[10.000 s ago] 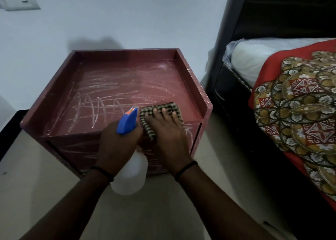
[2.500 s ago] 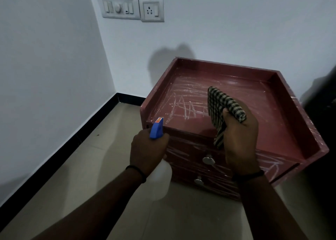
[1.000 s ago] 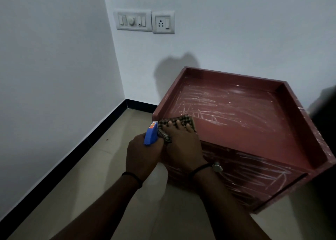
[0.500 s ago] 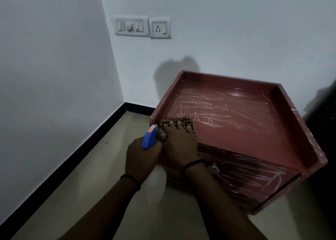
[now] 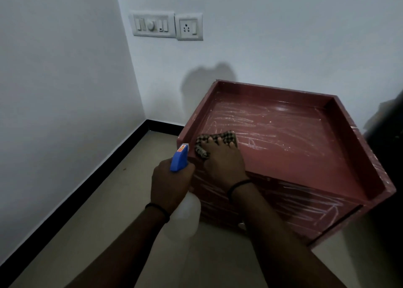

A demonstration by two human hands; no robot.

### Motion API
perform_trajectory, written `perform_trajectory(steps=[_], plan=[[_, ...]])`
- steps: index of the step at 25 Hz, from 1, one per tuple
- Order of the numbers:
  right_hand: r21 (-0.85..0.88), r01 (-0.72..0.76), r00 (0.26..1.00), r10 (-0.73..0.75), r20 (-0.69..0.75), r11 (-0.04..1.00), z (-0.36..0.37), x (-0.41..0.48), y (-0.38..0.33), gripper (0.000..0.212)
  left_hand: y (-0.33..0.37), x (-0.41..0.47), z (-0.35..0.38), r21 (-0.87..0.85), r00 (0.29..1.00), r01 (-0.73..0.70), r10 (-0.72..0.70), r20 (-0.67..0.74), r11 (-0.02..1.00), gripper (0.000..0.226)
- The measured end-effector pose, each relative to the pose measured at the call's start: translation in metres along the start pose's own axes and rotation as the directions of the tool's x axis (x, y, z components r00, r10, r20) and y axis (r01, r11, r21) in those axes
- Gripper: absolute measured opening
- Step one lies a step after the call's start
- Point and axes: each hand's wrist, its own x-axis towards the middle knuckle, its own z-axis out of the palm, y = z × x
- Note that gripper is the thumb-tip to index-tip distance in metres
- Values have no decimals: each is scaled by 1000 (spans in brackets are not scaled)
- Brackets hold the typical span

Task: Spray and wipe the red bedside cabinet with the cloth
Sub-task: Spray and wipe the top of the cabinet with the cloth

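Nearest, a spray bottle [image 5: 179, 158] with a blue head is gripped by the left hand [image 5: 172, 184], whose fingers are curled round its neck, just off the near left corner of the red bedside cabinet [image 5: 294, 156]. Just beyond, a checked cloth [image 5: 229, 136] is pressed flat onto the near left corner of the cabinet's recessed top by the spread fingers of the right hand [image 5: 222, 160]. White streaks are seen across the top and front. On the far wall, a switch panel [image 5: 153, 24] and a socket [image 5: 189, 27] are mounted.

Raised rims [image 5: 275, 90] fence three sides of the cabinet [image 5: 294, 161] top; front open.
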Motion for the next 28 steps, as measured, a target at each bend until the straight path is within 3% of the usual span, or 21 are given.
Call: perform_trajectory(steps=[4, 9, 12, 15, 17, 22, 28], plan=[[17, 10, 1000, -10, -5, 1000, 3, -34, 6, 63, 1, 3, 6, 20, 1000, -7, 7, 9, 1000, 27], [-51, -40, 999, 39, -21, 998, 13, 26, 8, 47, 3, 1, 13, 12, 1000, 12, -13, 28, 1000, 30], [-58, -17, 999, 16, -28, 998, 7, 13, 10, 49, 9, -3, 18, 8, 999, 4, -5, 45, 1000, 30], [5, 55, 998, -55, -40, 998, -10, -44, 11, 82, 11, -6, 19, -15, 998, -11, 12, 56, 1000, 27], [23, 29, 999, -30, 29, 999, -16, -66, 15, 98, 11, -6, 20, -17, 998, -20, 21, 60, 1000, 22], [-74, -21, 1000, 21, 2, 997, -14, -18, 28, 54, 13, -7, 20, 23, 998, -20, 19, 55, 1000, 22], [-33, -16, 999, 15, -36, 999, -10, -44, 40, 57, 19, -16, 27, -6, 996, -40, 40, 81, 999, 28]])
